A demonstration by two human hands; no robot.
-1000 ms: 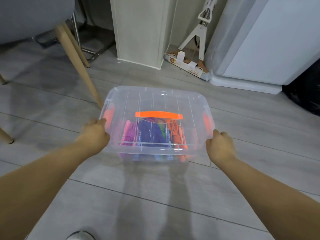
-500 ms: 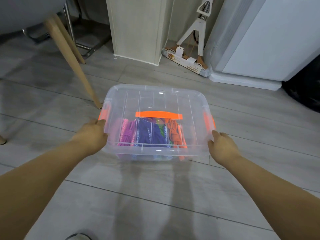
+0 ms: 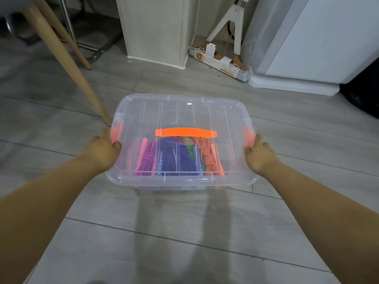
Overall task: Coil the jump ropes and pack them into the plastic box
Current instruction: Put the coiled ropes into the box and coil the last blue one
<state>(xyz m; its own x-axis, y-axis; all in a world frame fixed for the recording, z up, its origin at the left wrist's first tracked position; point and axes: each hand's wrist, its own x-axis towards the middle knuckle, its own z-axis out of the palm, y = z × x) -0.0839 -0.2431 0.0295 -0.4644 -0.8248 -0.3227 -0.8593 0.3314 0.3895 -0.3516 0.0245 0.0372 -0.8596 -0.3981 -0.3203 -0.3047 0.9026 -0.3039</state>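
A clear plastic box (image 3: 180, 111) with its lid on sits on the grey floor. The lid has an orange carry handle (image 3: 185, 132) and orange side latches. Through the lid I see coiled jump ropes: a purple-pink one (image 3: 148, 158), a blue one (image 3: 170, 158) and an orange one (image 3: 209, 156), with a bit of green between. My left hand (image 3: 103, 148) is on the left latch (image 3: 116, 130), fingers curled against it. My right hand (image 3: 258, 152) presses on the right latch (image 3: 247, 134).
A wooden chair leg (image 3: 67, 64) slants down to the floor just left of the box. Behind stand a pale cabinet post (image 3: 155, 29), a mop base (image 3: 219, 58) and a white appliance (image 3: 311, 42). A dark object (image 3: 363, 89) lies at the far right.
Both hands slid forward along the box sides onto the orange latches. The orange latches now stand out at both sides of the lid. The view dipped slightly closer.
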